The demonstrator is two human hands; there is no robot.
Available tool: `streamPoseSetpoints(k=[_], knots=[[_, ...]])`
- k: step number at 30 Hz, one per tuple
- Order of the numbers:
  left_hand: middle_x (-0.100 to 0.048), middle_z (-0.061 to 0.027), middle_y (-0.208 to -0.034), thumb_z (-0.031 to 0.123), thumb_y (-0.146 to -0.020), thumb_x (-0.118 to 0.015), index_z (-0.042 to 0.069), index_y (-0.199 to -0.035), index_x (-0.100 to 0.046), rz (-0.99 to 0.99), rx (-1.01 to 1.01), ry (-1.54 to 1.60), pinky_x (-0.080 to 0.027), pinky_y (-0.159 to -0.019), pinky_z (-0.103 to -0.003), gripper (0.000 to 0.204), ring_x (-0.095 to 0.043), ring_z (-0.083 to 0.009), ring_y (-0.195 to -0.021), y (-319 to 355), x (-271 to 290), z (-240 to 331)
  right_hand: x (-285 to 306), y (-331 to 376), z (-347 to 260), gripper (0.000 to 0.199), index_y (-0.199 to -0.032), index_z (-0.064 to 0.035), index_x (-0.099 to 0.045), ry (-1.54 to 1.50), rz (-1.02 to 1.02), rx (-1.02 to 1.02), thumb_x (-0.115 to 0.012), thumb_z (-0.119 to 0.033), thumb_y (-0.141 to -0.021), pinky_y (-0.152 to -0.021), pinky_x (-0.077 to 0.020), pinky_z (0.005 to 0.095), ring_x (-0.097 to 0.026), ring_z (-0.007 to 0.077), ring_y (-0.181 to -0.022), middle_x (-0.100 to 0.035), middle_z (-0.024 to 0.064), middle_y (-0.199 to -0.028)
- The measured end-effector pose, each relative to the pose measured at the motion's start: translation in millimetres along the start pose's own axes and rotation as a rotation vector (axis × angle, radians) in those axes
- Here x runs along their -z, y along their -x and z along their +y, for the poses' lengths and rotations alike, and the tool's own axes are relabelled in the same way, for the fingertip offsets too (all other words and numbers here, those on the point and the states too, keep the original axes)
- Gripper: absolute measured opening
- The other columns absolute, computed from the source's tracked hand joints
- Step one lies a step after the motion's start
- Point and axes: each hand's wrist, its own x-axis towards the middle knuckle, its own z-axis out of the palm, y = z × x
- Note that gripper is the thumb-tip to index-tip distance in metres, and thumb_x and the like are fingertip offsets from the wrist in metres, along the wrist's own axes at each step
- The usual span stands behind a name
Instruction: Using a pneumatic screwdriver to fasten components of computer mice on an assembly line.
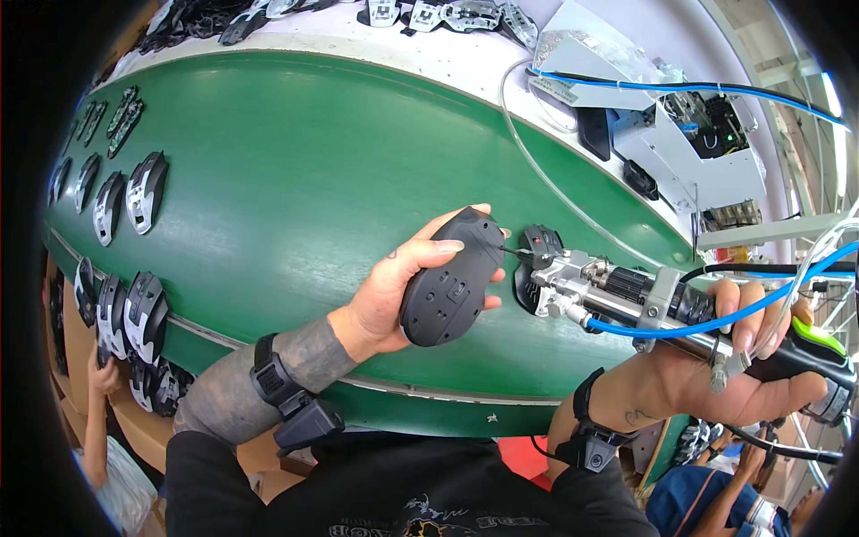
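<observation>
My left hand (pixel 394 291) grips a black computer mouse (pixel 452 282) turned underside up, above the green conveyor belt (pixel 313 179). My right hand (pixel 752 371) holds a powered screwdriver (pixel 626 295) with a metal body, a black grip and a blue air hose (pixel 716 318). The tool's thin bit touches the upper right edge of the mouse. Just behind the tool head, another open mouse shell (pixel 537 259) with a red part lies on the belt.
Several black-and-silver mouse shells (pixel 143 192) lie along the belt's left side and more (pixel 134 318) on its lower left edge. A white machine with a circuit board (pixel 707 134) and clear tubing stands at the upper right. Another person's hand (pixel 103 376) reaches in at lower left.
</observation>
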Motion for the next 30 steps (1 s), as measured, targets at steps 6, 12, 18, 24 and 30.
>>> streamPoseSetpoints(k=[6, 12, 18, 24, 30], knots=[[-0.048, -0.0106, -0.112, 0.022, -0.085, -0.049, 0.007, -0.133, -0.032, 0.246, -0.112, -0.154, -0.051, -0.079, -0.038, 0.053, -0.055, -0.0211, -0.095, -7.1, 13.6, -3.2, 2.6, 1.5, -3.9, 0.056, -0.101, -0.0026, -0.047, 0.219, 0.116, 0.027, -0.056, -0.054, -0.080, -0.061, -0.0426, 0.0282, -0.051, 0.0137, -0.059, -0.047, 0.0028, -0.068], [-0.049, -0.0087, -0.107, 0.024, -0.085, -0.051, 0.008, -0.132, -0.033, 0.235, -0.043, -0.084, -0.051, -0.079, -0.038, 0.053, -0.055, -0.0199, -0.093, -5.5, 10.0, -1.9, 6.2, 1.8, -5.3, 0.062, -0.099, -0.0053, -0.044, 0.157, 0.135, 0.044, -0.060, -0.060, -0.074, -0.058, -0.0420, 0.0269, -0.052, 0.0130, -0.056, -0.047, 0.0000, -0.064], [-0.047, -0.0124, -0.116, 0.023, -0.085, -0.047, 0.008, -0.133, -0.032, 0.102, 0.060, -0.109, -0.050, -0.084, -0.042, 0.053, -0.055, -0.0250, -0.100, -3.4, 6.4, -5.8, 6.3, 4.9, -6.4, 0.063, -0.100, -0.0079, -0.042, 0.022, 0.095, 0.041, -0.065, -0.059, -0.071, -0.059, -0.0412, 0.0270, -0.051, 0.0135, -0.053, -0.046, 0.0002, -0.064], [-0.046, -0.0138, -0.116, 0.022, -0.085, -0.047, 0.007, -0.136, -0.028, 0.066, 0.096, -0.135, -0.051, -0.084, -0.042, 0.056, -0.054, -0.0259, -0.101, -1.2, 5.1, -6.4, 1.8, 6.9, 0.7, 0.061, -0.096, -0.0084, -0.044, 0.042, 0.115, 0.100, -0.063, -0.061, -0.071, -0.056, -0.0403, 0.0264, -0.048, 0.0123, -0.053, -0.044, 0.0016, -0.064], [-0.047, -0.0136, -0.111, 0.022, -0.084, -0.048, 0.006, -0.135, -0.030, 0.021, 0.152, -0.119, -0.051, -0.082, -0.040, 0.056, -0.055, -0.0245, -0.099, 1.5, 0.0, -3.0, -2.6, 7.6, 1.1, 0.062, -0.095, -0.0077, -0.043, 0.031, 0.124, 0.099, -0.065, -0.060, -0.070, -0.056, -0.0401, 0.0246, -0.049, 0.0136, -0.054, -0.045, 0.0023, -0.064]])
